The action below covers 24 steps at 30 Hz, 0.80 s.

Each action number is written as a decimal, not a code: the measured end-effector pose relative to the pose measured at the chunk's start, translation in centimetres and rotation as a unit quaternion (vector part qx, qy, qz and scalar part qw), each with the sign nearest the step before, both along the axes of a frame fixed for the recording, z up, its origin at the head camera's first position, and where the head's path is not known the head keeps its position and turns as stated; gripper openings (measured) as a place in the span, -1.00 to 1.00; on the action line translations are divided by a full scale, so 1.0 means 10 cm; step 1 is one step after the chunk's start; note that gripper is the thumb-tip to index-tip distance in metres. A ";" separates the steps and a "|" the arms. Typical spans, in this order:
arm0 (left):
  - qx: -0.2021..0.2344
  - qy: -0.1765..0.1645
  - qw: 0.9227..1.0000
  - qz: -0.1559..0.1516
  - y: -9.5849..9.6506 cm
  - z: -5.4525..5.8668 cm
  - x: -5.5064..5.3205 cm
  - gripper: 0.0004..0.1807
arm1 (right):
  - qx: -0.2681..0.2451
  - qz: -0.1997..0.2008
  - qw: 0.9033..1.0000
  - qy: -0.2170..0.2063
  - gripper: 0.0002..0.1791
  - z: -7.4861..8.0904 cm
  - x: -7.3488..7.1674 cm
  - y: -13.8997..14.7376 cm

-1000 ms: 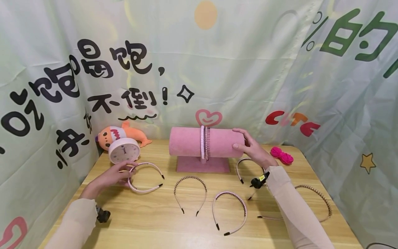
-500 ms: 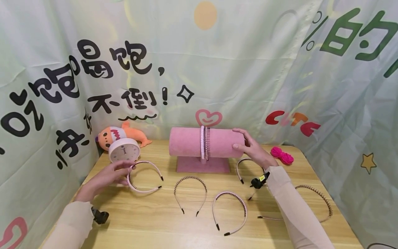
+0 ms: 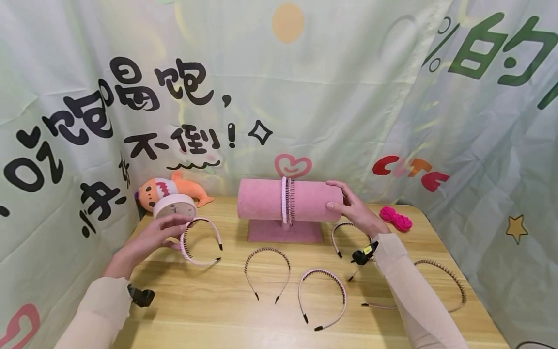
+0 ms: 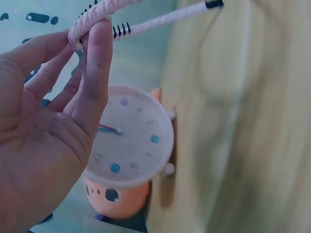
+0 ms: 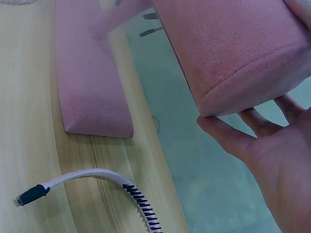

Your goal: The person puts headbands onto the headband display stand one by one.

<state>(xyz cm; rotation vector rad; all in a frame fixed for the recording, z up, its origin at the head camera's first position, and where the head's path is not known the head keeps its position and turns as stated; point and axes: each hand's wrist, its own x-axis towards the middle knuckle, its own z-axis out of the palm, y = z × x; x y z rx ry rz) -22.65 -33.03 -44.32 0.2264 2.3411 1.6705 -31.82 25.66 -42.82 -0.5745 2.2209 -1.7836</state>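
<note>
My left hand [image 3: 152, 238] pinches a pale pink headband [image 3: 183, 250] by its curved side, raised above the table. In the left wrist view, thumb and fingers meet on the wrapped band [image 4: 97, 14], and dark teeth show along its inner edge. My right hand [image 3: 359, 212] grips the right end of a pink plush headband display stand [image 3: 261, 198], thumb in front and fingers over the top. Several headbands [image 3: 284, 199] sit side by side around the middle of its roll. In the right wrist view, fingertips touch the roll's end [image 5: 233, 43].
On the table lie a beaded headband [image 3: 267, 249], a pale pink headband [image 3: 321, 270], another behind my right wrist [image 3: 346, 223] and one at far right [image 3: 440, 267]. A round clock [image 3: 174, 204], orange plush toy [image 3: 187, 186] and bright pink bow-shaped item [image 3: 395, 218] stand behind.
My left hand has lifted the headband and brought it slightly up and left, now overlapping the clock's lower edge. The right hand stays on the stand.
</note>
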 end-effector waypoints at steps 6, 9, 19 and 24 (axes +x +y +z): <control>0.012 0.015 1.000 -0.005 0.13 0.18 -0.05 -0.42 | 0.003 0.000 1.000 0.001 -0.28 -0.01 0.00 0.00; 0.009 0.015 1.000 0.002 0.20 0.28 -0.09 -0.41 | 0.001 0.002 1.000 0.001 -0.28 -0.01 0.00 0.00; -0.009 0.026 1.000 0.013 0.49 0.61 -0.32 -0.41 | -0.008 0.000 1.000 -0.001 -0.29 0.01 0.02 0.00; -0.011 0.030 0.999 0.004 0.63 0.75 -0.40 -0.41 | -0.006 0.000 1.000 -0.006 -0.28 0.00 -0.01 0.00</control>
